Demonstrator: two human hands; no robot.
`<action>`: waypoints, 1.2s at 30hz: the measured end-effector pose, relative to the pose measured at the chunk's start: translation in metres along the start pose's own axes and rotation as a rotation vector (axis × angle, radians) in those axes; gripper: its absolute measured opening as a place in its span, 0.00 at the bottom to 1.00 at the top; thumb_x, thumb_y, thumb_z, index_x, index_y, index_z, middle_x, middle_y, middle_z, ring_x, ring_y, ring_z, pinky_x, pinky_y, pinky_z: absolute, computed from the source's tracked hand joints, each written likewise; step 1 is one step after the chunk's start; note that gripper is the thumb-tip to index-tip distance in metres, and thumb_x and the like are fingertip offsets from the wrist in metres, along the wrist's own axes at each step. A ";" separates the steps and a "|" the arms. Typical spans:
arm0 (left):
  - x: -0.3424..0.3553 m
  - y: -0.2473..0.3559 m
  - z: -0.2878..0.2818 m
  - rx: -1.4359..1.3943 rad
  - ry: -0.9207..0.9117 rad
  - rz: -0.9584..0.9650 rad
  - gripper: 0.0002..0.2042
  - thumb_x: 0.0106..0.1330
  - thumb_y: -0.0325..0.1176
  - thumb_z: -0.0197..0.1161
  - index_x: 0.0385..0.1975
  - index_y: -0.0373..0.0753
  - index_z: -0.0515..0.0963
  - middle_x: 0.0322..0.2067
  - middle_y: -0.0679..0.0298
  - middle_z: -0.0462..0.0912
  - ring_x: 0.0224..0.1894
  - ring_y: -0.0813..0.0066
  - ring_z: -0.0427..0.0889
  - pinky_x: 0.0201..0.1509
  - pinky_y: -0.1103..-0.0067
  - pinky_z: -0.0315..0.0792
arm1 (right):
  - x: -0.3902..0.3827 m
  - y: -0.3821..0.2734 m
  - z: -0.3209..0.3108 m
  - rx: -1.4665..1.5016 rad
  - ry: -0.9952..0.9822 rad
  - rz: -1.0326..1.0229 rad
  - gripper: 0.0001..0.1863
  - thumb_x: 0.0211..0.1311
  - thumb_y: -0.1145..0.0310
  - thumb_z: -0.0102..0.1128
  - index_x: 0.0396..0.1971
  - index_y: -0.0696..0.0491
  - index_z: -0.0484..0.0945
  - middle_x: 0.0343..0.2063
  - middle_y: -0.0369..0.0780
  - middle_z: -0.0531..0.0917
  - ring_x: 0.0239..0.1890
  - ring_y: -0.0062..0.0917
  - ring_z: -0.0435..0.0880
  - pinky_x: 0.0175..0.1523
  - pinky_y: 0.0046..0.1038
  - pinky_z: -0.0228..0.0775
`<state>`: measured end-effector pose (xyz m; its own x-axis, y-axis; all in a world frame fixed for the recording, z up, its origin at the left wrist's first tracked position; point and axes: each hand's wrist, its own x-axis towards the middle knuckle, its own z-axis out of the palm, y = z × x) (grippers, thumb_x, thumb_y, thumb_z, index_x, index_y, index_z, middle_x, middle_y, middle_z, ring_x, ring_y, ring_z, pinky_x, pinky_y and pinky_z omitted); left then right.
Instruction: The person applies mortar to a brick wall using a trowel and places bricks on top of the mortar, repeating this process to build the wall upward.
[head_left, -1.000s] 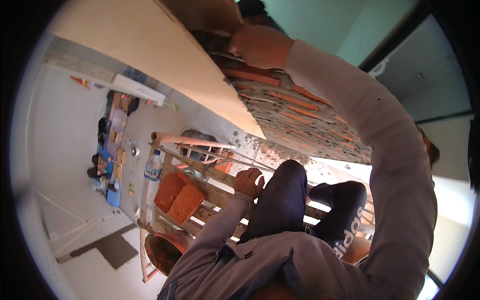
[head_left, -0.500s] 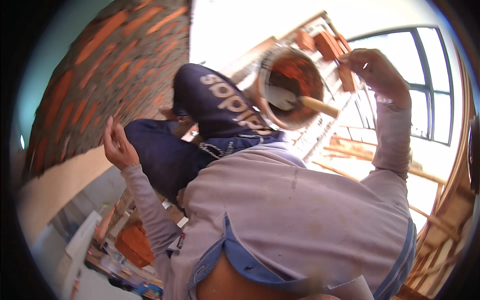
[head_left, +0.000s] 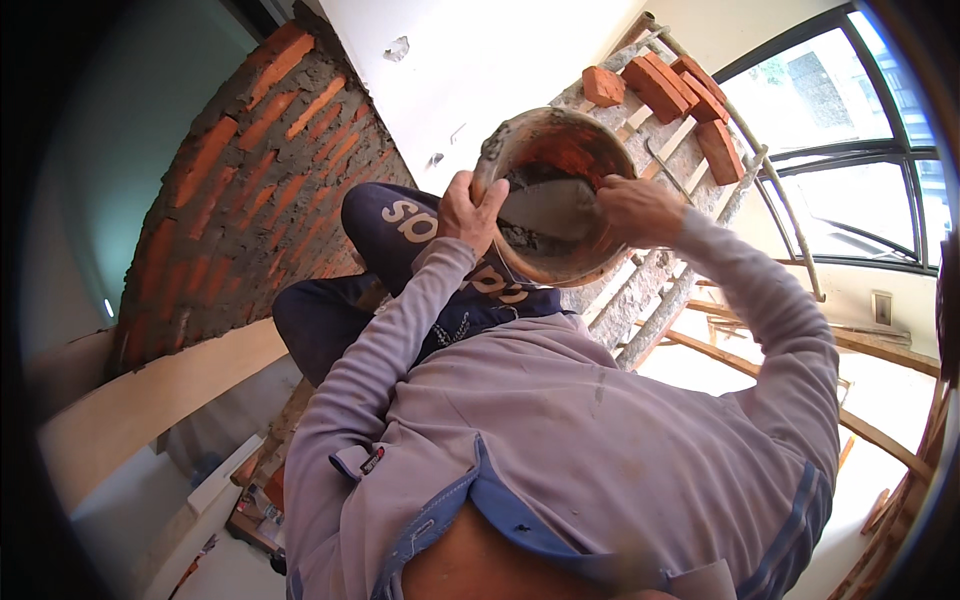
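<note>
A round bucket with grey mortar in it is tilted toward me beside my dark trousers. My left hand is closed on the left rim of the bucket. My right hand grips a trowel at the bucket's right side; its handle is hidden by my fingers, and its broad metal blade lies inside on the mortar.
A rough brick wall with wet mortar stands at the left. Loose red bricks lie on scaffold planks to the right, with a metal rail, timber poles and a window beyond. A pale wooden board runs below the wall.
The view has swung toward the bucket. My left hand has moved from open in the air onto the bucket's rim, and my right hand has come down onto the trowel inside it.
</note>
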<state>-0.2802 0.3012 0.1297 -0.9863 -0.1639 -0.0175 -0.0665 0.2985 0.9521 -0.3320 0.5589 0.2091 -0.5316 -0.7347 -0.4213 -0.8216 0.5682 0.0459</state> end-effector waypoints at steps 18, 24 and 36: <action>0.074 0.066 0.041 0.264 -0.322 0.323 0.20 0.62 0.52 0.62 0.31 0.38 0.75 0.26 0.56 0.79 0.29 0.64 0.79 0.36 0.69 0.73 | -0.048 -0.022 0.048 0.254 -0.016 0.253 0.14 0.53 0.81 0.47 0.41 0.68 0.66 0.23 0.47 0.77 0.23 0.38 0.81 0.24 0.35 0.73; 0.080 0.061 0.058 0.340 -0.348 0.319 0.25 0.61 0.54 0.57 0.48 0.38 0.75 0.47 0.47 0.78 0.50 0.48 0.77 0.57 0.61 0.70 | -0.079 -0.027 0.037 0.343 0.162 0.174 0.26 0.48 0.80 0.50 0.51 0.54 0.65 0.34 0.51 0.79 0.31 0.50 0.79 0.32 0.50 0.68; 0.047 0.075 0.067 0.253 -0.455 0.298 0.18 0.61 0.43 0.57 0.43 0.36 0.73 0.31 0.47 0.82 0.39 0.48 0.81 0.50 0.61 0.73 | -0.092 0.012 0.055 0.421 0.072 -0.061 0.27 0.45 0.80 0.47 0.52 0.59 0.65 0.27 0.55 0.78 0.29 0.54 0.78 0.33 0.51 0.70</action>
<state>-0.3419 0.3792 0.1799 -0.9297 0.3639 0.0570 0.2443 0.4934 0.8348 -0.2814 0.6540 0.1984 -0.5098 -0.7872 -0.3471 -0.7044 0.6135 -0.3568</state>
